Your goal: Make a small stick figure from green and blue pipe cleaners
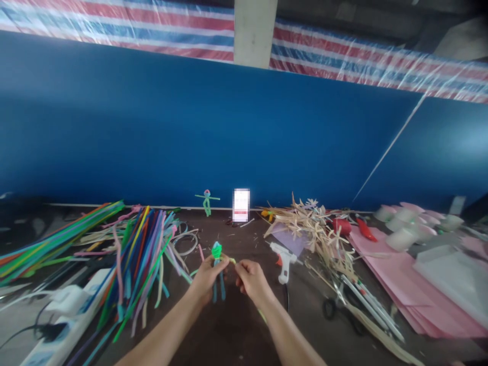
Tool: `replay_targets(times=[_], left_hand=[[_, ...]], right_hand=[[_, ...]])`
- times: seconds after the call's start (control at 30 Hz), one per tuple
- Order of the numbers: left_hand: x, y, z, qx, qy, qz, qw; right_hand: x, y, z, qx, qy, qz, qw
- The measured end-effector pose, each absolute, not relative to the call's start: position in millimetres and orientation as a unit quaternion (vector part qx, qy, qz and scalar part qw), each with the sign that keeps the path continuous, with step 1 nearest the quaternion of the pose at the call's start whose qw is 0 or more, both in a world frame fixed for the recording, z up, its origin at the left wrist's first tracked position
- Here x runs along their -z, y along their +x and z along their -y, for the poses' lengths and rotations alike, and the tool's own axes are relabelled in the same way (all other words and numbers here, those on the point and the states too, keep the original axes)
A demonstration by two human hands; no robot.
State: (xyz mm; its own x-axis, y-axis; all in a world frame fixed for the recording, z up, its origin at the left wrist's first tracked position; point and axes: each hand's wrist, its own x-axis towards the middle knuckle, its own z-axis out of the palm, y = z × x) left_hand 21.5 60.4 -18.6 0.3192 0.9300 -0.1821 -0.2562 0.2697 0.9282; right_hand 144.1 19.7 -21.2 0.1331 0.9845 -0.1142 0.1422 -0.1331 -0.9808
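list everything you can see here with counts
pipe-cleaner figure: 1, green and blue, in the left hand
standing pipe-cleaner figure: 1, green with pink head, at the back by the wall
loose pipe cleaners: many, mixed colours, heaped left of the hands
power strip: 1, white, front left
hot glue gun: 1, white, right of the hands
dried straw: one heap, pale tan, behind the hot glue gun
scissors: 1, black handles, front right of the hot glue gun
pink paper sheets: a stack, pink, far right
table: 1, dark brown, under everything
wall: 1, blue, behind the table
striped tarp: 1, red, white and blue, above the wall
left hand: 1, gripping the pipe-cleaner figure
right hand: 1, fingers pinched beside the pipe-cleaner figure
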Motion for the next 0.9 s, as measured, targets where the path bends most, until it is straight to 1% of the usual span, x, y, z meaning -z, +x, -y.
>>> replay_targets(times=[0.07, 0.2, 0.37, 0.5, 0.67, 0.9], left_hand=[[20.1, 21.5, -62.2, -0.426, 0.442, -0.403, 0.679], [21.7, 23.3, -62.8, -0.43, 0.44, -0.421, 0.667], [20.7, 26.9, -58.8, -0.413, 0.384, -0.421, 0.71], [19.5, 27.8, -56.6, -0.393, 0.363, -0.413, 0.737], [17.4, 30.2, -52.8, -0.403, 0.369, -0.413, 0.729], [18.3, 26.3, -54.1, -0.361, 0.452, -0.403, 0.709]], right_hand=[[22.0, 145.2, -18.9, -0.416, -0.599, 0.492, 0.476], [23.1, 147.6, -16.8, -0.289, -0.583, 0.543, 0.531], [24.2, 146.9, -17.8, -0.247, -0.561, 0.549, 0.567], [23.7, 145.3, -17.6, -0.255, -0.556, 0.539, 0.579], [23.0, 144.8, -17.0, -0.272, -0.548, 0.526, 0.591], [26.7, 152.2, -24.8, -0.416, -0.528, 0.446, 0.591]])
